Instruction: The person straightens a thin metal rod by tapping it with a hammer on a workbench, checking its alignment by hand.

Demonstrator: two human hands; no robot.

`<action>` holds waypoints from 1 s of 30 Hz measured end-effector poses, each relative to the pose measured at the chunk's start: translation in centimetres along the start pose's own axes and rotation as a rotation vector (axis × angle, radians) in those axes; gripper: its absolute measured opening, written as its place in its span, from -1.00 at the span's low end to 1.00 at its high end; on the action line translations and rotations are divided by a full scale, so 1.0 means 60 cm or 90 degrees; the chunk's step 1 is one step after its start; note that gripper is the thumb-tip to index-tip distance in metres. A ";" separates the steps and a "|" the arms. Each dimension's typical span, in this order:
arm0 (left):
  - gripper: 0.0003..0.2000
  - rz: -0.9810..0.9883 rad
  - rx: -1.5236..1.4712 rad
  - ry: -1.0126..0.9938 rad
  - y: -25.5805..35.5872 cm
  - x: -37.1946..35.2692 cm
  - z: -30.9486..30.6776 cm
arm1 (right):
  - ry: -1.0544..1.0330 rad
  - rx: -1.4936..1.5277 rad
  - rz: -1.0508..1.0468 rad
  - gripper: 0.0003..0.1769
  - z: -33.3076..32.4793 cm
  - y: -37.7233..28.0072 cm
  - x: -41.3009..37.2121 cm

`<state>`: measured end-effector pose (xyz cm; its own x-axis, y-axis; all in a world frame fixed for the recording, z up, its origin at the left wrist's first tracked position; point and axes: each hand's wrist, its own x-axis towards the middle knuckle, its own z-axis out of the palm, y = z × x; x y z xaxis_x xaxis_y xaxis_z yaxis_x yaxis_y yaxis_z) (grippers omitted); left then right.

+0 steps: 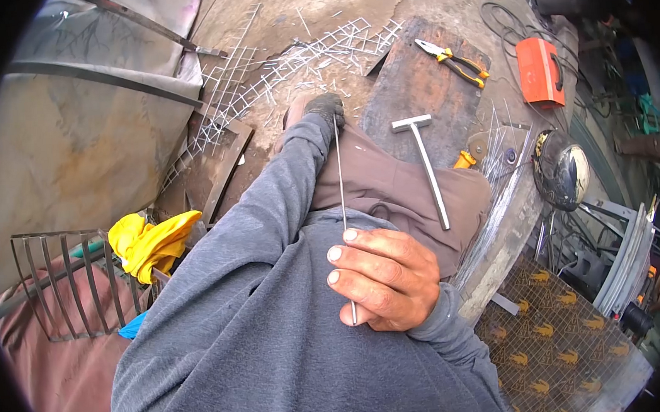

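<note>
A bent bar rack [65, 281] is standing at the near left, and long strips of wire mesh [288, 62] are lying across the far ground among short offcuts. To the right of them a dark steel plate [414, 91] is lying flat. It is carrying yellow-handled pliers [454, 61] at its far right corner. A yellow cloth [151, 242] is bunching up at the left beside the person's grey sleeve. An orange case [540, 72] is sitting at the far right, well apart from the hands. A T-shaped metal piece [426, 163] is resting on the brown trouser leg, its crossbar at the far end.

The right hand [386, 279], bare, is closing around the near end of a thin metal rod [342, 197]. Its fingers are curling over the rod, and the rod's tip is showing just below them. The left hand [324, 107], seemingly in a dark glove, is reaching far out and gripping the rod's far end.

The rod is looking straight, bare and pale grey, very slim and even along its length. It is stretching between the two hands above the trouser leg and the grey sleeve. Its long axis is running near to far, with one end pointing at the person and the other at the mesh strips.
</note>
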<state>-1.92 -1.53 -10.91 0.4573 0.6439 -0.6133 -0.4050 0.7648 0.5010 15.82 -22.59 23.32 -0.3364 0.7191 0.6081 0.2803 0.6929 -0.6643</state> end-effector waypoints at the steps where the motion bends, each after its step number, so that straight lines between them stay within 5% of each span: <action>1: -0.96 0.001 0.008 0.015 -0.003 0.003 -0.001 | 0.000 0.001 0.000 -0.64 0.001 0.000 0.000; 8: -0.86 0.006 0.057 0.099 -0.013 0.009 0.030 | 0.003 0.008 0.015 -0.62 0.002 -0.005 -0.001; 10: -0.91 -0.019 -0.150 0.169 0.006 -0.035 0.083 | -0.001 0.028 0.028 -0.63 0.001 -0.008 -0.002; 17: -0.93 -0.003 -0.114 0.249 0.005 -0.042 0.099 | -0.012 0.043 0.060 -0.63 0.005 -0.011 -0.010; 20: -0.92 0.001 -0.027 0.225 0.010 -0.037 0.085 | 0.007 0.044 0.055 -0.63 0.002 -0.004 -0.004; 23: -0.94 0.032 -0.172 0.127 -0.025 0.037 -0.022 | 0.040 0.052 0.041 -0.63 0.009 -0.003 -0.012; 27: -0.90 -0.006 -0.193 0.020 -0.023 0.025 -0.032 | 0.072 0.037 -0.007 -0.66 0.013 -0.001 -0.017; 30: -0.86 0.028 0.084 -0.026 -0.013 0.015 -0.019 | 0.068 0.017 -0.009 -0.70 0.008 -0.003 -0.011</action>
<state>-2.08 -1.56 -12.53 0.4742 0.6754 -0.5647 -0.3194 0.7297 0.6046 15.55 -23.22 22.82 -0.2411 0.7121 0.6593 0.2525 0.7020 -0.6659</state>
